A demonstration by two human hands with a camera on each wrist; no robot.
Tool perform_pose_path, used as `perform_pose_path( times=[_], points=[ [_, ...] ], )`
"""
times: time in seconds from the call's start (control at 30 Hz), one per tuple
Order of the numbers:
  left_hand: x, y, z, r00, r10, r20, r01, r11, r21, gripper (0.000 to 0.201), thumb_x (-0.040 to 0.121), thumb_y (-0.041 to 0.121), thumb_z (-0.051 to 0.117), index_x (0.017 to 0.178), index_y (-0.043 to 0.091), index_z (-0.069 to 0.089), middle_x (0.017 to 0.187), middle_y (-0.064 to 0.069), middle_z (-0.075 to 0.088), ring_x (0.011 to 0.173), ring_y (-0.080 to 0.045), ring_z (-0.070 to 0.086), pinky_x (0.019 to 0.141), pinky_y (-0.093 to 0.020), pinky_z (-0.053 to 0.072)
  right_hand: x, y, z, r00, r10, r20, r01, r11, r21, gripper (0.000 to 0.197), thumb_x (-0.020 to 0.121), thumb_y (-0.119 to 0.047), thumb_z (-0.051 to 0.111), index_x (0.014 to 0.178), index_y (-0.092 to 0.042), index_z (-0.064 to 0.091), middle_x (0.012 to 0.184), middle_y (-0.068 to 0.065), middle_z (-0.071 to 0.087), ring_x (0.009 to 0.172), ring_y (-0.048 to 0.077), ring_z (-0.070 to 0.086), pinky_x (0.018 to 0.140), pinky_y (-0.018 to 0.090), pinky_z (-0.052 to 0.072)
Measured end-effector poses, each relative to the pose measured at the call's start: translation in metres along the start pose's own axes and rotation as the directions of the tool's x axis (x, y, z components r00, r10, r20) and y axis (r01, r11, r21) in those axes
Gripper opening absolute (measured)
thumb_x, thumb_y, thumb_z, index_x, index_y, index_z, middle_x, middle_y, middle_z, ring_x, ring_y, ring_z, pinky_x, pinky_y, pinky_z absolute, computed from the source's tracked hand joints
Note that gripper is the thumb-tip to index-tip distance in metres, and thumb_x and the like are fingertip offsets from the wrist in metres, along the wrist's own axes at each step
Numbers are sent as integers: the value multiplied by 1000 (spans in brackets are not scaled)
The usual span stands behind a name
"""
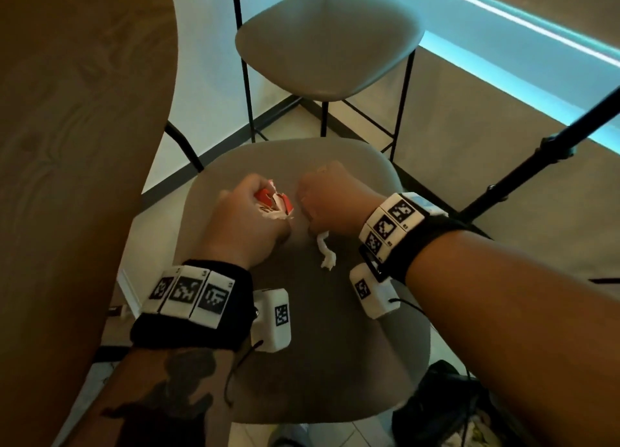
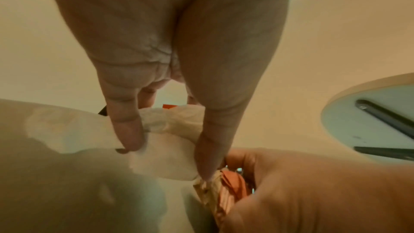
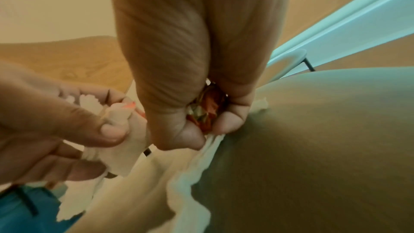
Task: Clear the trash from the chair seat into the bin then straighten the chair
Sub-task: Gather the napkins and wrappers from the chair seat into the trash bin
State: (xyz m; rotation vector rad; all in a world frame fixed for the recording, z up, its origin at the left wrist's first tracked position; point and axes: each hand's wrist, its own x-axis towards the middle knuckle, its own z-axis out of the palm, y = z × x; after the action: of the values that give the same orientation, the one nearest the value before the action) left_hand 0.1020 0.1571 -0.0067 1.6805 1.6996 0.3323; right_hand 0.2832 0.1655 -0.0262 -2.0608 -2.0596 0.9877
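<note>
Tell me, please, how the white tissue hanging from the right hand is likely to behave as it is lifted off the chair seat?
The white tissue looks floppy: it droops in a twisted strand below the right hand. It is probably very light, so it may sway. Its ragged edges suggest it tears easily if snagged on the chair seat.

From the head view I get a dim room, lit mainly by a cyan glowing light strip (image 1: 523,24) running across the upper right of the frame, which tints the pale wall beneath it. The broad brown wooden tabletop (image 1: 67,111) at left sits in shadow. Straight lines bow toward the edges. Both wrist views look soft and warm-tinted; the lower half of each is blurred, and the round grey padded chair seat (image 3: 313,148) smears into haze
</note>
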Motion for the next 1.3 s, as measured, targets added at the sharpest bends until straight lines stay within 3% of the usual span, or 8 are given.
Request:
perform_pose_path(
  times=[0.3,0.4,0.53,0.7,0.87,0.97,1.1,1.3],
  points=[
    [-92,42,9,946,319,52,-311,942,-128,41,73,36,89,101,43,60,104,14,68,88,1,67,76,-18,50,-139,66,-23,959,132,-252,32,830,557,50,72,-10,86,114,-27,64,101,-6,66,77,-5,65,65,12,53],
    [-128,65,35,900,409,151,-378,905,-197,42,70,40,88,103,47,62,105,17,71,95,-1,69,87,-31,56,-212,100,-18,922,264,-282,-6,740,673,51,73,-9,87,111,-32,64,108,-6,67,78,-2,67,65,11,54],
    [-174,98,98,797,495,346,-394,860,-324,46,59,55,90,95,57,62,99,27,73,87,1,72,77,-30,54,-317,158,17,826,466,-318,-50,622,781,50,75,-7,86,110,-37,65,112,-8,66,81,9,70,71,18,61],
    [-227,112,217,602,536,592,-385,844,-373,41,67,36,86,100,39,63,105,20,73,88,-5,75,72,-24,62,-438,240,112,648,714,-264,-54,389,920,49,76,-1,83,106,-37,68,98,0,70,80,8,69,73,22,57],
    [-262,89,359,406,417,813,-382,886,-264,42,74,21,90,106,30,64,103,14,75,93,-3,74,81,-13,55,-504,317,244,443,894,-70,-50,102,994,47,70,9,78,101,-25,69,94,3,68,76,13,65,70,31,57],
    [-276,57,440,337,282,898,-388,911,-141,44,73,20,91,106,31,63,87,24,73,77,7,71,67,-5,49,-516,353,316,354,932,78,-52,-63,997,46,68,4,79,105,-22,70,96,10,68,80,20,65,70,35,58],
    [-286,15,524,310,93,946,-393,919,38,46,74,28,91,110,30,62,89,14,70,75,-4,67,61,-17,53,-511,399,402,266,926,269,-100,-251,963,42,50,-24,86,87,-39,71,92,7,71,81,28,70,72,43,61],
    [-285,-37,600,328,-85,941,-265,948,178,43,69,34,92,102,36,64,95,-5,77,78,-26,71,76,-43,62,-494,432,474,239,855,460,-62,-459,886,40,55,-8,76,91,-21,66,85,15,63,63,27,59,54,32,49]
  ],
)
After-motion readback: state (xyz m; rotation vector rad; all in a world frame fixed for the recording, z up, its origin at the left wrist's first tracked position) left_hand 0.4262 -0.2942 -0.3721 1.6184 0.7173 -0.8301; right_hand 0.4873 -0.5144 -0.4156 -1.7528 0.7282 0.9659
